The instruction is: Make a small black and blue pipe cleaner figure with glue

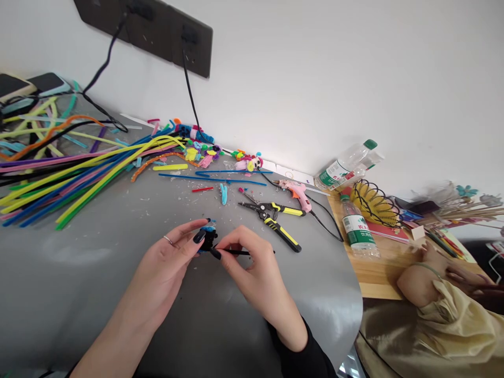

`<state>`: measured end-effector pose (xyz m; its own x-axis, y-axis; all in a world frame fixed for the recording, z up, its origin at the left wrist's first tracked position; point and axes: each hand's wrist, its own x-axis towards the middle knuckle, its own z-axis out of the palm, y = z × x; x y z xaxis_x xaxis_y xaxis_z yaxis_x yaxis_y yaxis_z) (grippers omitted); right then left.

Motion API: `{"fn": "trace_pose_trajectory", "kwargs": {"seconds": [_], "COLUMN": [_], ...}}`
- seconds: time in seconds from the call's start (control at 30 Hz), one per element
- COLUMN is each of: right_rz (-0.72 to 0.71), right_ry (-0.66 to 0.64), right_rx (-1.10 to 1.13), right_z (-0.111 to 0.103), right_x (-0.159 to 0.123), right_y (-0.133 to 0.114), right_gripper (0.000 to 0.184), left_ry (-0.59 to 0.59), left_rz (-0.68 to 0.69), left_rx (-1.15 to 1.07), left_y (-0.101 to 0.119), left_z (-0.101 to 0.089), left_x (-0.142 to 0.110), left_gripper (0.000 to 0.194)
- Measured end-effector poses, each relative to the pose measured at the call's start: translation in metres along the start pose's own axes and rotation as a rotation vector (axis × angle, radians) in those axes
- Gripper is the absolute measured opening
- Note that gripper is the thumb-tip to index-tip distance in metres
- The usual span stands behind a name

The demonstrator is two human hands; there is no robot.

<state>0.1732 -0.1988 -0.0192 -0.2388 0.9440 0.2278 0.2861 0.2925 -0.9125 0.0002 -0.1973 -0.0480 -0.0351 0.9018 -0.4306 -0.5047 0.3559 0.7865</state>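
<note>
- The hands are bare of gloves, with dark, glossy polish on the nails.
- Left hand (171,260): the thumbnail (199,237) is longish, with a rounded tip and a bright shine; another dark nail shows at a fingertip.
- A thin, silvery ring (168,239) circles one finger of that hand; any pattern on it is too small to make out.
- Right hand (252,257): the thumbnail is dark too.
- A plain black sleeve (305,349) covers the right forearm, ending short of the wrist.
- The left forearm (118,315) is mostly uncovered.
</note>
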Motion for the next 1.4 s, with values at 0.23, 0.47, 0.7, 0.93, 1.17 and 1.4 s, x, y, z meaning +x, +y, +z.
{"fn": "trace_pose_trajectory", "kwargs": {"seconds": [0.23, 0.47, 0.7, 0.93, 1.17, 1.4], "right_rz": [0.060, 0.152, 0.124, 0.100, 0.137, 0.147], "right_ry": [0.015, 0.031, 0.013, 0.030, 0.058, 0.067], "right_rx": [0.041, 0.088, 0.077, 0.060, 0.095, 0.053], "right_z": [-0.0002, -0.0022, -0.0027, -0.0016, -0.0031, -0.0036], "right_x": [0.0018, 0.0030, 0.0044, 0.0042, 0.0021, 0.0024], "right_y": [-0.0004, 0.0004, -0.0032, -0.0064, -0.0046, -0.0042], "right_gripper": [0.010, 0.006, 0.009, 0.010, 0.008, 0.008], "left_ry": [-0.059, -0.074, -0.072, -0.058, -0.081, -0.092], "left_rz": [0.026, 0.080, 0.094, 0.087, 0.088, 0.043], "left_rx": [-0.049, -0.015, 0.080, 0.092, -0.024, -0.077], "left_y": [0.0040, -0.0009, 0.0029, 0.0012, 0.0032, 0.0027], "left_z": [0.0034, 0.0029, 0.0031, 0.0016, 0.0048, 0.0064], "left_x": [-0.0045, -0.0048, -0.0057, -0.0039, -0.0068, -0.0071], "left_gripper": [0.056, 0.038, 0.042, 0.042, 0.041, 0.044]}}
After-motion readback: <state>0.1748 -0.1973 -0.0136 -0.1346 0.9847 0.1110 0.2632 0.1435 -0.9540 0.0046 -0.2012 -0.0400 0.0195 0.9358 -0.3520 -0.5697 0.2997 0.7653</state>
